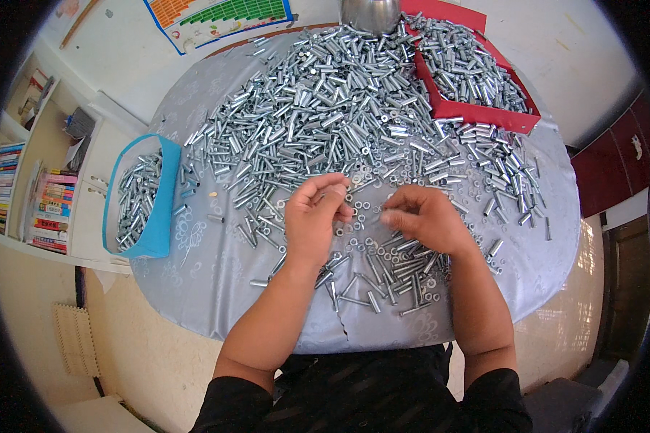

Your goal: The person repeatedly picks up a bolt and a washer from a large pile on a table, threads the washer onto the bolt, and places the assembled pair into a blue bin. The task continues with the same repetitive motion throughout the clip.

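Note:
My left hand (314,220) hovers over the middle of the table with its thumb and fingers curled into a pinch. What it holds, if anything, is hidden by the fingers. Facing it, my right hand (427,218) is also pinched, its fingertips slightly blurred, and nothing can be named between them. Between and below the hands lie loose nuts and washers (361,208). Closer to me is a small spread of bolts (412,278) with metal sleeves among them. Beyond my hands rises a large heap of silvery bolts and sleeves (318,108).
A blue container (167,195) of metal sleeves stands at the left edge. At the back right is a red box (484,114) full of metal pieces, beside a metal pot (370,16). A grey cloth (209,289) covers the round table. Bookshelves (50,180) stand to the left.

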`<move>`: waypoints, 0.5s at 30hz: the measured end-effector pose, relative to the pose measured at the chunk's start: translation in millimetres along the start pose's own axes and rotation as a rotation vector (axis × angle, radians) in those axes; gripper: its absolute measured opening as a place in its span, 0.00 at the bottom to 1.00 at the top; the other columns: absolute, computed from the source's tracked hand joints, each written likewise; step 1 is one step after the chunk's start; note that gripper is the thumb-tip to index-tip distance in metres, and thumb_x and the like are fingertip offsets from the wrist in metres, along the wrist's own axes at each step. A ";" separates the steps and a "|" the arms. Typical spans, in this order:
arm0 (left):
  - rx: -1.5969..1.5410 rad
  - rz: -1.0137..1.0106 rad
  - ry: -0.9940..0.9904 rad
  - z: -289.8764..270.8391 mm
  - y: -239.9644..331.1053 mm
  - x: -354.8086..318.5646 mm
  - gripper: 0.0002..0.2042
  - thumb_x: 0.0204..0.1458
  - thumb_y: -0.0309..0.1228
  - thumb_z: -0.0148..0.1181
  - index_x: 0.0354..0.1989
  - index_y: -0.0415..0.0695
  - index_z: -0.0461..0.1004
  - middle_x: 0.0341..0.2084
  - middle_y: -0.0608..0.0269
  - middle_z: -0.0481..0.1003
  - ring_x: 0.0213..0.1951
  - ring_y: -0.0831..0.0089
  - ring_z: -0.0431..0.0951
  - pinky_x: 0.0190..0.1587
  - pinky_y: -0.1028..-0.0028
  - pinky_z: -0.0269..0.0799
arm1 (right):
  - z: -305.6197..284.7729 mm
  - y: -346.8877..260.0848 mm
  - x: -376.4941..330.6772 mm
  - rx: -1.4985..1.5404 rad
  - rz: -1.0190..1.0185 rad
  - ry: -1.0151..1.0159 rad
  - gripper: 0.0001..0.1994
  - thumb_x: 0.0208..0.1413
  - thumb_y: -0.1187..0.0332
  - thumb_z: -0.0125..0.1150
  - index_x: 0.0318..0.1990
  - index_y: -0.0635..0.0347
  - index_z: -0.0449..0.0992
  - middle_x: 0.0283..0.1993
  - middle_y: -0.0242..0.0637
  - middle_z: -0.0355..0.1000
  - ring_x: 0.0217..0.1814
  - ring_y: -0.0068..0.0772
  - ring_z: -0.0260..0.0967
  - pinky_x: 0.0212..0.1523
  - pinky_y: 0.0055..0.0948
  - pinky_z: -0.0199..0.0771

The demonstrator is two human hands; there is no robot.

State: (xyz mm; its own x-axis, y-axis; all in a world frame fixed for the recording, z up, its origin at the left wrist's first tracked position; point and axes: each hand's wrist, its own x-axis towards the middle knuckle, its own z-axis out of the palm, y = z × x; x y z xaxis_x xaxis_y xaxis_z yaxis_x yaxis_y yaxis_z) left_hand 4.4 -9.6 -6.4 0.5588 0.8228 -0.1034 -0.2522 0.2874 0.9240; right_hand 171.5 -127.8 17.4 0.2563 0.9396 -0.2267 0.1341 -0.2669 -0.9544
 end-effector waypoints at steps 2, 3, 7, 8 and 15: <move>-0.018 0.030 0.017 -3.0 -2.2 2.4 0.10 0.56 0.26 0.56 0.45 0.37 0.74 0.38 0.60 0.78 0.25 0.79 0.76 0.26 0.78 0.73 | -6.7 -3.4 -2.3 -0.156 0.013 -0.114 0.11 0.56 0.68 0.63 0.42 0.66 0.76 0.33 0.35 0.75 0.31 0.23 0.71 0.32 0.25 0.72; -0.023 0.031 0.018 -2.7 -2.1 2.5 0.10 0.55 0.26 0.56 0.45 0.37 0.74 0.38 0.60 0.78 0.25 0.79 0.76 0.26 0.78 0.73 | -9.0 -5.3 -2.3 -0.234 0.019 -0.169 0.12 0.57 0.67 0.62 0.45 0.66 0.75 0.36 0.37 0.75 0.34 0.25 0.73 0.35 0.27 0.74; -0.029 0.033 0.016 -3.1 -3.4 3.0 0.10 0.55 0.25 0.57 0.45 0.37 0.75 0.39 0.60 0.78 0.25 0.78 0.76 0.27 0.78 0.73 | -12.2 -7.1 16.0 0.805 -0.547 0.322 0.24 0.64 0.66 0.50 0.64 0.71 0.57 0.57 0.52 0.68 0.62 0.42 0.65 0.63 0.38 0.63; -0.028 0.033 0.014 -3.3 -4.2 3.2 0.10 0.55 0.25 0.57 0.45 0.37 0.75 0.39 0.59 0.78 0.25 0.78 0.76 0.27 0.78 0.73 | -12.0 -5.9 15.3 0.779 -0.555 0.337 0.24 0.64 0.67 0.50 0.63 0.70 0.58 0.57 0.50 0.68 0.63 0.40 0.64 0.63 0.37 0.62; -0.037 0.027 0.022 -1.7 -3.1 2.7 0.09 0.56 0.25 0.56 0.44 0.36 0.75 0.37 0.57 0.79 0.24 0.77 0.76 0.26 0.78 0.73 | -13.4 11.1 7.8 0.010 -0.284 0.461 0.13 0.64 0.67 0.52 0.46 0.67 0.77 0.42 0.37 0.76 0.44 0.25 0.74 0.45 0.24 0.73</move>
State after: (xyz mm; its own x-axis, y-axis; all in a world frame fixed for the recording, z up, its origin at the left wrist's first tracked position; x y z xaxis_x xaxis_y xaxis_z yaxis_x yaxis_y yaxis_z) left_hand 5.4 -7.4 -10.1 0.5343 0.8408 -0.0874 -0.2962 0.2830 0.9122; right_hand 187.8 -126.3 7.7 0.6050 0.7826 0.1465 0.2501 -0.0121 -0.9681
